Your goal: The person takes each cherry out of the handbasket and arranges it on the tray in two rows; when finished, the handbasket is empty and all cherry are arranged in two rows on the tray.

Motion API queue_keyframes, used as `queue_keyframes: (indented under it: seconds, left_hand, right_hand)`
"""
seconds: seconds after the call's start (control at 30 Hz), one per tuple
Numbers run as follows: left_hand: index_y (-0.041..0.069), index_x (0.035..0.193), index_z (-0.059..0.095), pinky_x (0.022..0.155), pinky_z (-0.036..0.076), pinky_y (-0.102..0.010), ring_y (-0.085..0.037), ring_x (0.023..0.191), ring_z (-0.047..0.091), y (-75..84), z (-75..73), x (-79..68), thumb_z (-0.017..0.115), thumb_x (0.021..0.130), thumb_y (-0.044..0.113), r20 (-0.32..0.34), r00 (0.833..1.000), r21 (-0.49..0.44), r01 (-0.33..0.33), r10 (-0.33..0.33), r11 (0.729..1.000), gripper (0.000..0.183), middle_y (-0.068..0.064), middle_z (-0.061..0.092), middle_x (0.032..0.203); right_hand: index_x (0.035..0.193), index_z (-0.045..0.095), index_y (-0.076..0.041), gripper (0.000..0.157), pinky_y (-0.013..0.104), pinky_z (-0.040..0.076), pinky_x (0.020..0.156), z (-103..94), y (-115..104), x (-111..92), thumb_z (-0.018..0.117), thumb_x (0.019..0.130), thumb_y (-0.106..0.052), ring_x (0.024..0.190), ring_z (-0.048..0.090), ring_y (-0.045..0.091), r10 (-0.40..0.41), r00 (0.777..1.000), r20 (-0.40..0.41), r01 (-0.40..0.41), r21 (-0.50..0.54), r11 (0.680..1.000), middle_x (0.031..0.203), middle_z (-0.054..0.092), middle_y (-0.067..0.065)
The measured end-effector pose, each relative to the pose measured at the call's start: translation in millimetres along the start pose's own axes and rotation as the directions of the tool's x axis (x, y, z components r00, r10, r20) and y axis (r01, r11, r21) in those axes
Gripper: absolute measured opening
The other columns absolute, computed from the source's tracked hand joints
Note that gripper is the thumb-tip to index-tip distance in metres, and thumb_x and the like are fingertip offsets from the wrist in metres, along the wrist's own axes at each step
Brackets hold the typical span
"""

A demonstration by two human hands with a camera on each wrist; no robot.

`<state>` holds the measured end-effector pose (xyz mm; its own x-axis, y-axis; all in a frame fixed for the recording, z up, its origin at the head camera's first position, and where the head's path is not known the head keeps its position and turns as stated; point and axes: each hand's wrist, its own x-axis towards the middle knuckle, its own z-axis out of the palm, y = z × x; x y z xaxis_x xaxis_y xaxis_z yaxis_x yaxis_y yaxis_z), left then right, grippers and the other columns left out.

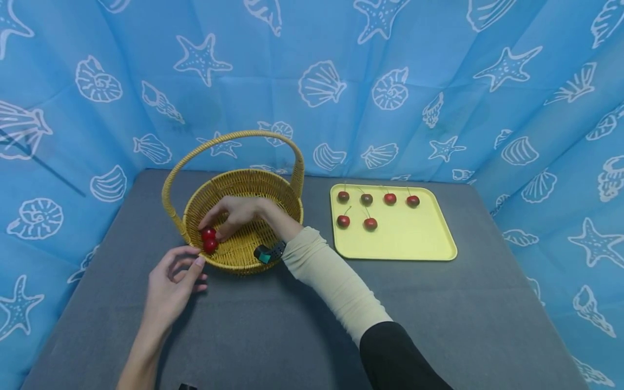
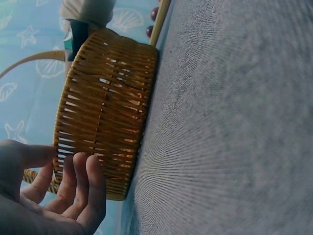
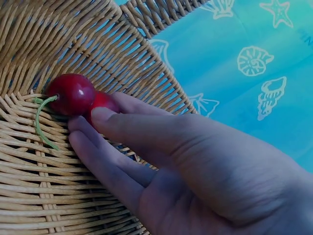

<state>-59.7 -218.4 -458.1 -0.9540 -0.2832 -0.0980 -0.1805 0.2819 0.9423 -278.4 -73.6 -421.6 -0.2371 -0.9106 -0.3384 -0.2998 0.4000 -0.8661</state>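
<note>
A woven wicker basket point(image 1: 244, 187) with a tall arched handle stands on the left side of the table. Inside it, against the left wall, two red cherries lie touching, the nearer cherry point(image 1: 210, 246) and the farther cherry point(image 1: 208, 233). My right hand point(image 1: 239, 212) reaches down into the basket. In the right wrist view its thumb and fingers pinch one cherry point(image 3: 103, 102), partly hidden; the other cherry point(image 3: 73, 93), with a curved green stem, sits beside it. My left hand point(image 1: 168, 281) holds the basket's near-left rim between thumb and fingers, also seen in the left wrist view.
Right of the basket lies a yellow tray point(image 1: 404, 238) with several stemmed cherries in its left and back parts. A grey cloth point(image 1: 273, 330) covers the table. A blue curtain point(image 1: 341, 124) with white shells and starfish hangs behind and at the sides.
</note>
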Motion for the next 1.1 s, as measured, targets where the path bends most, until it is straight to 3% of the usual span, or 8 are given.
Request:
queue_keyframes:
  seconds: [0.17,0.43,0.57,0.67,0.8,0.93,1.03,1.1]
  left_hand:
    - [0.01,0.143,0.056,0.071,0.071,-0.027,-0.009,0.087,0.077,2.1,0.8,-0.5,0.067,0.11,0.03,0.002,1.0,-0.002,0.004,-0.004,1.0,0.04,-0.005,0.072,0.113]
    - [0.009,0.141,0.057,0.071,0.071,-0.028,-0.01,0.087,0.077,2.8,2.9,-1.0,0.068,0.109,0.032,-0.001,1.0,-0.007,-0.003,0.003,1.0,0.041,-0.005,0.072,0.111]
    - [0.009,0.14,0.057,0.07,0.071,-0.028,-0.012,0.087,0.077,2.6,3.2,-1.4,0.068,0.109,0.031,-0.007,1.0,-0.006,-0.013,0.013,1.0,0.039,-0.004,0.072,0.11]
    - [0.009,0.14,0.057,0.071,0.071,-0.029,-0.013,0.087,0.078,2.8,3.0,-1.2,0.067,0.11,0.031,-0.01,1.0,-0.002,-0.009,0.009,1.0,0.039,-0.006,0.072,0.111]
    - [0.009,0.141,0.057,0.072,0.071,-0.03,-0.012,0.087,0.077,3.0,2.8,-0.5,0.067,0.11,0.031,-0.012,1.0,0.002,0.002,-0.002,1.0,0.039,-0.009,0.072,0.114]
    - [0.01,0.14,0.057,0.072,0.071,-0.029,-0.011,0.087,0.077,2.6,2.7,-0.6,0.066,0.11,0.031,-0.017,1.0,0.001,0.0,0.0,1.0,0.038,-0.011,0.072,0.115]
    - [0.009,0.139,0.057,0.071,0.071,-0.03,-0.011,0.086,0.077,1.1,2.3,-1.9,0.067,0.11,0.03,-0.018,1.0,-0.006,-0.018,0.018,1.0,0.037,-0.009,0.072,0.112]
    - [0.009,0.138,0.058,0.07,0.071,-0.03,-0.011,0.084,0.078,0.3,1.8,-3.3,0.067,0.11,0.029,-0.02,0.999,-0.014,-0.03,0.03,0.999,0.036,-0.007,0.073,0.109]
  right_hand:
    - [0.144,0.066,-0.004,0.044,0.024,0.065,0.097,-1.8,7.3,2.8,0.073,0.101,0.0,0.124,0.065,0.02,-0.021,0.998,-0.059,0.023,0.029,0.999,0.139,0.068,0.013]
    - [0.138,0.068,-0.001,0.037,0.043,0.069,0.095,-10.4,10.7,-0.5,0.072,0.102,0.001,0.103,0.073,0.027,-0.052,0.991,-0.12,0.068,0.139,0.988,0.115,0.071,0.012]
    - [0.139,0.067,-0.002,0.037,0.053,0.067,0.099,-17.6,2.6,-10.1,0.072,0.103,-0.002,0.105,0.073,0.038,-0.087,0.987,-0.135,0.103,0.121,0.987,0.115,0.071,0.012]
    - [0.14,0.067,-0.002,0.038,0.058,0.065,0.102,-22.8,-4.9,-19.0,0.074,0.102,-0.004,0.108,0.072,0.037,-0.107,0.982,-0.154,0.124,0.11,0.986,0.117,0.072,0.012]
    - [0.141,0.064,0.001,0.042,0.057,0.064,0.105,-28.4,-12.0,-34.2,0.075,0.101,-0.006,0.117,0.071,0.037,-0.145,0.975,-0.166,0.166,0.124,0.978,0.124,0.071,0.013]
    - [0.14,0.066,-0.005,0.041,0.044,0.065,0.107,-34.5,-16.6,-54.0,0.076,0.102,-0.014,0.131,0.067,0.027,-0.186,0.966,-0.178,0.194,0.027,0.981,0.136,0.07,0.008]
    - [0.139,0.066,-0.006,0.041,0.038,0.067,0.102,-38.0,-19.6,-70.3,0.077,0.101,-0.015,0.128,0.068,0.024,-0.203,0.965,-0.168,0.203,-0.016,0.979,0.14,0.068,0.007]
    - [0.14,0.064,-0.003,0.042,0.041,0.068,0.099,-39.2,-21.7,-81.8,0.077,0.101,-0.011,0.12,0.073,0.031,-0.222,0.963,-0.152,0.224,0.0,0.975,0.14,0.066,0.011]
